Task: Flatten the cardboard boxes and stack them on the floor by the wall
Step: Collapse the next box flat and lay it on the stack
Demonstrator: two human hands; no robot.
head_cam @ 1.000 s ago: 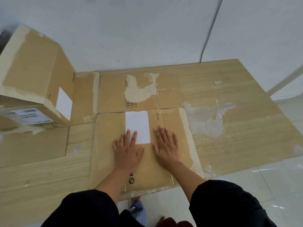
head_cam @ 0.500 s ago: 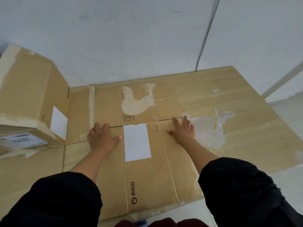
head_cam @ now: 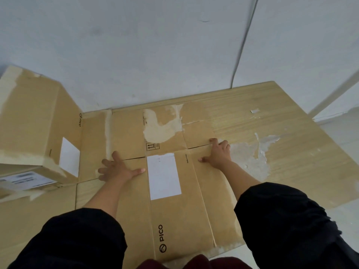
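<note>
White wall (head_cam: 155,55) at back; flattened brown cardboard sheets cover the floor at its foot.

Large wood-grain-looking cardboard sheet (head_cam: 272,152) underneath, surface paper torn in pale patches. Probably cardboard rather than board; hard to tell from this angle.

Flattened brown PICO carton with white label (head_cam: 174,210) lies on top, near the wall, directly before the person. Judged light, stiff along the panels, hinging readily at the creases; bare cardboard, not slippery. Best taken by the two long side edges, or pressed near the fold lines to keep it flat.

Still-standing brown cardboard box with pale tape strips (head_cam: 35,129) at left, not yet flattened; its left part is cut off by the frame.

Left hand (head_cam: 118,168) spread flat, fingers splayed, pressing the carton's far left corner. Right hand (head_cam: 218,152) likewise open, fingers on the far right edge; neither holds anything.

Carton's near edge hidden by dark sleeves and knees. Small print unreadable.
</note>
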